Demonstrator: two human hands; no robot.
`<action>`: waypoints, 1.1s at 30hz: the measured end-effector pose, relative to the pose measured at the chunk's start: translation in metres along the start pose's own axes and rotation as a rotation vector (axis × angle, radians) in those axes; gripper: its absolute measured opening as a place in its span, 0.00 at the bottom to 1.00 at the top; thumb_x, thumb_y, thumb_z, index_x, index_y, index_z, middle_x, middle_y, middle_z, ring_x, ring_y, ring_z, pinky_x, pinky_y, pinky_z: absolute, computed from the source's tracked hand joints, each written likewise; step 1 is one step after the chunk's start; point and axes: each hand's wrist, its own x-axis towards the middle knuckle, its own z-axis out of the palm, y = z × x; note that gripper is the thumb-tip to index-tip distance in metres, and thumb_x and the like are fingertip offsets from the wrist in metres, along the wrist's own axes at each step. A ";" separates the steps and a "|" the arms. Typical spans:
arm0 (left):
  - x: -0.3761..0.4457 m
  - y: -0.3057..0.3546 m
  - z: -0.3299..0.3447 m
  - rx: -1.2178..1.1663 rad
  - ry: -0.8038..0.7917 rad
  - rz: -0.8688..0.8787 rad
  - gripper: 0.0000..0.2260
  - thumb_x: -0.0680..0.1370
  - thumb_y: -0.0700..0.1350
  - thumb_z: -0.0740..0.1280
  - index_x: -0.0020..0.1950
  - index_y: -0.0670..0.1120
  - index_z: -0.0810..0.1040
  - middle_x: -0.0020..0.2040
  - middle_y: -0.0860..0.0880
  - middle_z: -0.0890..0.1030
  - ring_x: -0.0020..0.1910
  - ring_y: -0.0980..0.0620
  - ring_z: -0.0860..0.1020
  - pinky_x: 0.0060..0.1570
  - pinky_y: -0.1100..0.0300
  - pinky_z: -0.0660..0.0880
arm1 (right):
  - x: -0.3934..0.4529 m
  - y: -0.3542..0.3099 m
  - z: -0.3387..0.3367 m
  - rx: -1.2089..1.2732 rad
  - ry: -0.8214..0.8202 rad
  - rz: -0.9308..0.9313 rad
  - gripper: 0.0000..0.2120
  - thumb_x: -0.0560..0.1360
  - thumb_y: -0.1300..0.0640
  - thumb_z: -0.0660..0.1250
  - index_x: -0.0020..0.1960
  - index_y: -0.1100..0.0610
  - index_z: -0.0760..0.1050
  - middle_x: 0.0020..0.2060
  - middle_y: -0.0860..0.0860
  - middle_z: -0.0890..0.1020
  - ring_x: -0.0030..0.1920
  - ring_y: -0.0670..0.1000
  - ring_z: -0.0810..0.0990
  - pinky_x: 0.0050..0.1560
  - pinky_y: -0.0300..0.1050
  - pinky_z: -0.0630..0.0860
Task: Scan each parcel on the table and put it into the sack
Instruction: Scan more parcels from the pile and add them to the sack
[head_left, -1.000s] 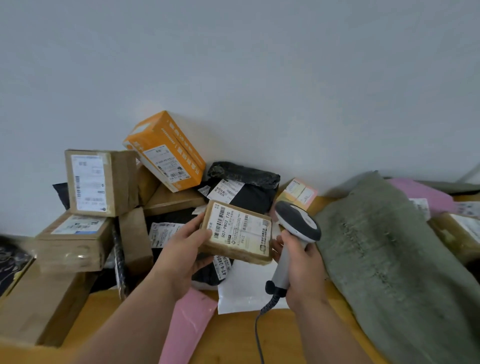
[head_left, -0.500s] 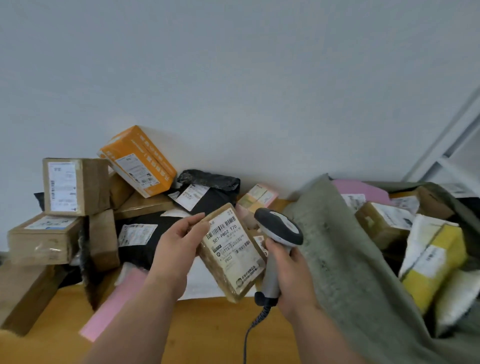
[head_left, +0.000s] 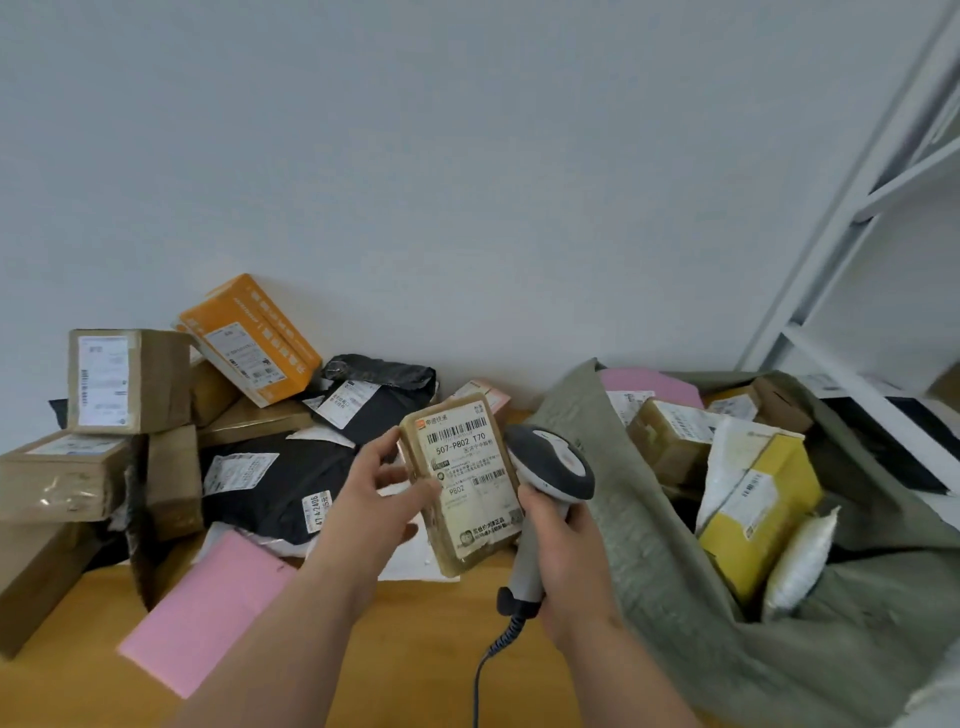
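While left hand (head_left: 374, 499) pinches the parcel (head_left: 464, 480) mid-frame, label up | right hand (head_left: 566, 540) grip clamped on scanner (head_left: 545, 499) | tilt barcode squarely to scanner head, then drop in sack (head_left: 649, 561) at right.

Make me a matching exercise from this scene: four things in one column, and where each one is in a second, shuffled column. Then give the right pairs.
Things
1. small brown parcel
2. scanner
3. yellow box
4. orange box

Places
A. inside the green sack
B. gripped by the right hand
C. on top of the pile, leaning on the wall
D. held up by the left hand

Pairs: 1-D, 2-B, 3-A, 4-C
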 end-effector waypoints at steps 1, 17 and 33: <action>-0.003 -0.001 0.001 0.004 -0.063 -0.034 0.34 0.75 0.39 0.72 0.70 0.69 0.64 0.57 0.50 0.79 0.56 0.50 0.80 0.54 0.47 0.79 | -0.002 -0.001 -0.001 -0.004 0.004 -0.003 0.09 0.77 0.53 0.71 0.57 0.46 0.80 0.49 0.45 0.87 0.52 0.49 0.85 0.58 0.54 0.80; 0.004 -0.021 -0.056 -0.142 -0.145 -0.123 0.27 0.76 0.33 0.69 0.69 0.58 0.71 0.55 0.53 0.84 0.51 0.47 0.84 0.52 0.39 0.80 | -0.022 -0.002 0.034 -0.182 0.075 -0.085 0.04 0.76 0.55 0.70 0.45 0.54 0.78 0.39 0.56 0.82 0.39 0.56 0.79 0.43 0.54 0.77; 0.024 -0.030 -0.072 -0.124 0.020 -0.090 0.29 0.77 0.34 0.69 0.73 0.57 0.67 0.57 0.55 0.80 0.53 0.51 0.82 0.47 0.51 0.80 | -0.038 -0.009 0.067 -0.273 -0.143 -0.060 0.20 0.69 0.51 0.68 0.45 0.69 0.74 0.33 0.58 0.77 0.32 0.52 0.76 0.36 0.47 0.73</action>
